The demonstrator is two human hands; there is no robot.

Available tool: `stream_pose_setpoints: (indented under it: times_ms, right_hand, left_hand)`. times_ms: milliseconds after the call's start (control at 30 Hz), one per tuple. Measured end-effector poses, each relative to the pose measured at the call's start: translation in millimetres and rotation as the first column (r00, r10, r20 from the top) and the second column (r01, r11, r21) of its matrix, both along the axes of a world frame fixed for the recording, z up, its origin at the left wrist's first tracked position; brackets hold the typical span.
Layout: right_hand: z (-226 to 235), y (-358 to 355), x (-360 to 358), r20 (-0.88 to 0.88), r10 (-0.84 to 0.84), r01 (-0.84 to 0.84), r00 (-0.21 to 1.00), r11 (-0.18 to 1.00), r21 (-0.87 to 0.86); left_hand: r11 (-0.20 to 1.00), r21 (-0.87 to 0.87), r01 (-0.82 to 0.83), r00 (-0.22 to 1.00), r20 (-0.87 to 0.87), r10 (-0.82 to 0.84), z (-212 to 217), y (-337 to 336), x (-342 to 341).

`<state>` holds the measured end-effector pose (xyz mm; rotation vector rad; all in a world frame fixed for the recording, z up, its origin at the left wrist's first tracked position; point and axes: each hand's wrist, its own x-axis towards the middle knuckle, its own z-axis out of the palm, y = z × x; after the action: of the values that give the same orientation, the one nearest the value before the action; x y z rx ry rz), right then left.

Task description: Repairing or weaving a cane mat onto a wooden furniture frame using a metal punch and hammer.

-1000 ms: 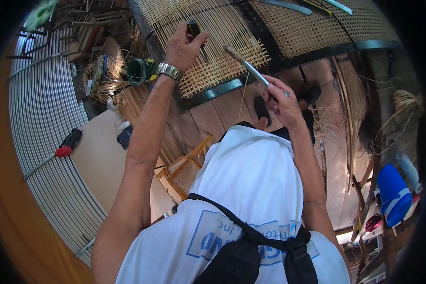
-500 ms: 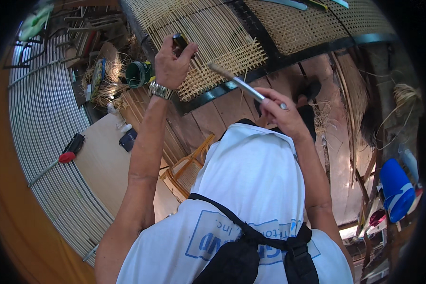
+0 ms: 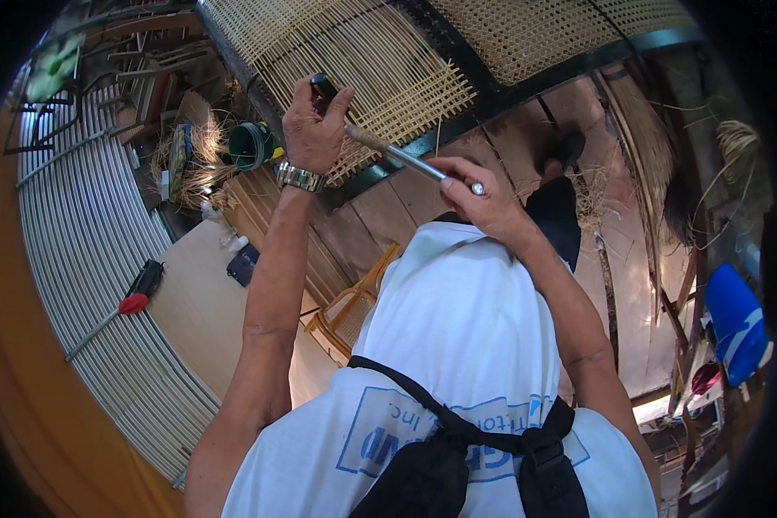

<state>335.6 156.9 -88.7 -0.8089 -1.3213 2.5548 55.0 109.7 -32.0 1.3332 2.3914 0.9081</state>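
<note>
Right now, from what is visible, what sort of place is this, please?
Probably a cane-weaving or furniture workshop: a partly woven panel sits in a dark frame, loose fibre strands lie bunched near a green bucket, and tubular metal bars stretch along the left.

Hands (image 3: 313, 138) (image 3: 483, 205): two. Rod (image 3: 413, 162), dark object (image 3: 322, 85), wristwatch (image 3: 300, 178): one each.
</note>
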Motion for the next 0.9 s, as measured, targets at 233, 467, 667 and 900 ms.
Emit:
stream_pose_setpoints:
  times_ms: [233,467,667,900]
  right_hand:
    - [-6,14,24,-0.041,-0.028,0.024,0.999,0.994,-0.107]
    - [-18,28,-3,-0.026,-0.077,0.075,0.997,0.994,-0.076]
    - [-16,36,11,0.045,-0.123,0.128,0.991,0.986,-0.111]
    - [-26,36,9,0.018,-0.146,0.147,0.989,0.981,-0.126]
  left_hand:
    - [0.994,0.098,-0.041,0.999,0.000,0.042,-5,3,-16]
    - [0.999,0.038,0.007,1.000,-0.016,-0.006,-11,9,-19]
    - [0.997,0.078,0.015,0.999,0.049,-0.019,-9,10,-14]
    - [0.995,-0.063,0.071,0.997,0.034,-0.069,-4,21,-11]
